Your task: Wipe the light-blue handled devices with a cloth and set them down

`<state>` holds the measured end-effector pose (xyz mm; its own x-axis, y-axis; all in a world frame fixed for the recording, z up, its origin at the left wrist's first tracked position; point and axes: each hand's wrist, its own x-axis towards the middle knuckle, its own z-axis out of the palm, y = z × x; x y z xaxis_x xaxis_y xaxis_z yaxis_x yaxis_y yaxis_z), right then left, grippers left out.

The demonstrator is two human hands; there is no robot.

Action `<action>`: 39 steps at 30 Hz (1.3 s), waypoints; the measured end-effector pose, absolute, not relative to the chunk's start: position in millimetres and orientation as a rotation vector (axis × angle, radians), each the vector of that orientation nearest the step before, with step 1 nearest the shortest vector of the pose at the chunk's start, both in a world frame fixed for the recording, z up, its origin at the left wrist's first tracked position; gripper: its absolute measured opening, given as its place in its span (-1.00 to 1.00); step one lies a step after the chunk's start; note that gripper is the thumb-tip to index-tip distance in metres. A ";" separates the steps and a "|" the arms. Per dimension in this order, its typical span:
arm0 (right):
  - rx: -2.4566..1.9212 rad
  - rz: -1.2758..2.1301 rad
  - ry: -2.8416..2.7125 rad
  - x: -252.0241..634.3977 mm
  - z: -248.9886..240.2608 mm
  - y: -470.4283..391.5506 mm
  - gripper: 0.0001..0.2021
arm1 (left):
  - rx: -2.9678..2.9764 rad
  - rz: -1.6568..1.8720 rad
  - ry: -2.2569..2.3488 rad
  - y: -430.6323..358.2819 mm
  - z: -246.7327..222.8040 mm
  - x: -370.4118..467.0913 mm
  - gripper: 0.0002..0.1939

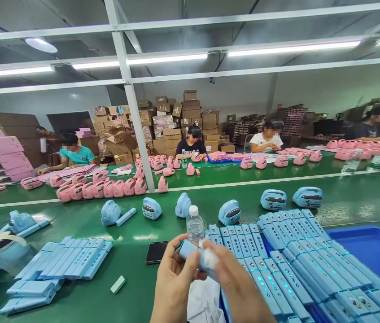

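Note:
My left hand [172,280] grips one end of a light blue bar-shaped device [190,251] near the bottom centre. My right hand [235,287] presses a small white wad of cloth [208,258] against the same bar. Below my hands lies a white cloth [205,300]. Right of them, rows of identical blue bars [290,264] lie packed side by side, partly on a blue tray [368,251].
A water bottle [194,224] and a black phone [156,252] sit just beyond my hands. More blue bars [65,264] are stacked left. Blue rounded housings [229,211] and pink ones [109,188] dot the green benches. Several seated people work opposite, with cartons stacked behind them.

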<state>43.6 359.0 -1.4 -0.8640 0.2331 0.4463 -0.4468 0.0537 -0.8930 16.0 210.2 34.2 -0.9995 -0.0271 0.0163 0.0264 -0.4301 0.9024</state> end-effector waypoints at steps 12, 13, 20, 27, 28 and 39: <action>-0.192 1.991 -1.950 42.5 -6.5 371.1 -0.40 | -0.157 -2.674 -1.874 213.0 30.1 26.4 -0.55; -0.250 2.007 -1.909 40.5 -7.2 370.4 -0.39 | -0.207 -2.683 -1.880 212.5 28.0 26.0 -0.55; -0.234 2.375 -1.540 49.7 0.2 366.2 -0.27 | -0.270 -2.387 -2.058 206.3 24.8 32.8 -0.52; -0.365 2.337 -1.545 55.5 6.9 373.2 -0.43 | -0.277 -2.433 -1.856 210.7 23.6 39.5 -0.51; -0.403 2.376 -1.525 55.0 6.6 370.9 -0.42 | -0.289 -2.457 -1.827 211.1 22.6 39.3 -0.50; -0.517 2.154 -1.485 49.9 0.4 382.6 -0.25 | 0.159 -2.730 -1.584 204.0 22.8 23.9 -0.32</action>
<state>49.9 382.6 0.4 -0.8186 0.5729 -0.0415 -0.1650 -0.3037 -0.9384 23.9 204.0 22.8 -0.9948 -0.0346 -0.0962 -0.0664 -0.4973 0.8650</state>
